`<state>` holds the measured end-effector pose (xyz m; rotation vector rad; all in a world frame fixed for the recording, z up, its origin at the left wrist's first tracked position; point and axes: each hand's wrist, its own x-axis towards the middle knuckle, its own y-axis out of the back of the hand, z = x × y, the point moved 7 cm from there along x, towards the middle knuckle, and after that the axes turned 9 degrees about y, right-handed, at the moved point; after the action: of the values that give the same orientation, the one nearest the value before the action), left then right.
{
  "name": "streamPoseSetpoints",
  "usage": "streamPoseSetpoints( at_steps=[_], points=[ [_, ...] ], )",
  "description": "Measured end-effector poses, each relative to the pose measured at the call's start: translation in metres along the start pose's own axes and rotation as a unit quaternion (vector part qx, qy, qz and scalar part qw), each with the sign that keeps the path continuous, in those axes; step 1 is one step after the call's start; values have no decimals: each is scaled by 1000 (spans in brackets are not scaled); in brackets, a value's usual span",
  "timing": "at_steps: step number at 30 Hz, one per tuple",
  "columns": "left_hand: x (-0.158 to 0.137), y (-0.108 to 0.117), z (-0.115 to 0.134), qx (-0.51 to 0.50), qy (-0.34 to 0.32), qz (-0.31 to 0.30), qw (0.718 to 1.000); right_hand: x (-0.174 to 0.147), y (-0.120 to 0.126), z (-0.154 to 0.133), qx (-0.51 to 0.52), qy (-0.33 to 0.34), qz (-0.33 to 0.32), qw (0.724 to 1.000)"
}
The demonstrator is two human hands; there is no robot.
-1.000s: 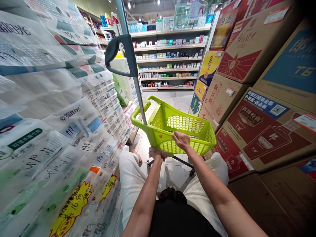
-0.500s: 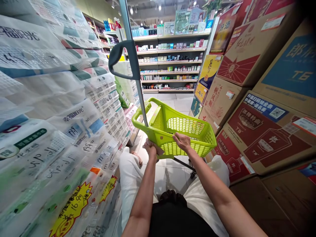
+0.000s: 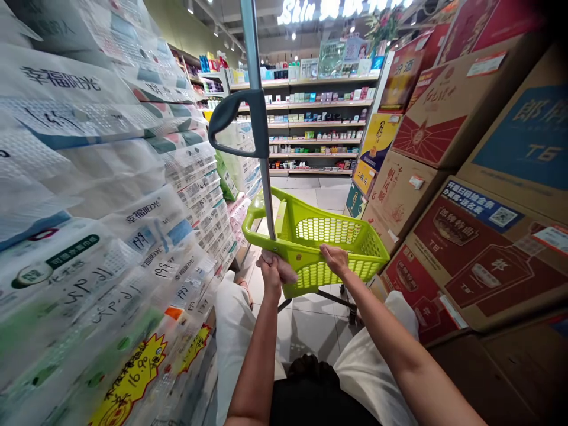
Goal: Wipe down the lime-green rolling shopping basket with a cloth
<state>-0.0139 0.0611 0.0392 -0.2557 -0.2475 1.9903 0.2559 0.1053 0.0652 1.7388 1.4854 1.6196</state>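
Observation:
A lime-green shopping cart basket [image 3: 306, 258] stands before me on dark legs, with lattice walls and a tall grey pole [image 3: 268, 195] at its left end. That pole carries a dark grey looped handle [image 3: 258, 124]. My left hand [image 3: 270, 277] is closed around a pinkish-brown cloth [image 3: 287, 271], which lies against the basket's near left side. On the near rim, my right hand [image 3: 335, 259] grips with its fingers over the edge. The part of the basket that I can see into holds nothing visible.
Plastic-wrapped paper packs [image 3: 164, 219] are piled high at my left. Stacked cartons [image 3: 483, 236] rise close on the right. Shelves of small goods [image 3: 317, 124] cross the aisle's far end, beyond the tiled floor [image 3: 310, 337]. My knees flank the cart.
My left hand has shifted along the basket's near side, and more of the cloth now shows. My right hand stays on the rim. The view has tilted up slightly.

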Motion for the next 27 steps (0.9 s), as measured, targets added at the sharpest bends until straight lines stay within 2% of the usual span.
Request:
streamPoseSetpoints(
  at_steps=[3, 8, 14, 21, 27],
  points=[
    [0, 0, 9, -26, -9, -3, 1000, -3, 3, -9, -1, 47, 5, 999],
    [-6, 7, -10, 7, 60, 5, 998, 0, 3, -15, 20, 69, -9, 997],
    [-7, 4, 2, -78, 19, -1, 997, 5, 1, -23, 33, 82, -15, 996],
    [-15, 0, 2, -121, 65, -8, 990, 3, 4, -27, 87, 73, 25, 993],
    [-17, 4, 25, -196, 20, -6, 980, -7, 11, -21, 92, 91, 40, 991]
  ],
)
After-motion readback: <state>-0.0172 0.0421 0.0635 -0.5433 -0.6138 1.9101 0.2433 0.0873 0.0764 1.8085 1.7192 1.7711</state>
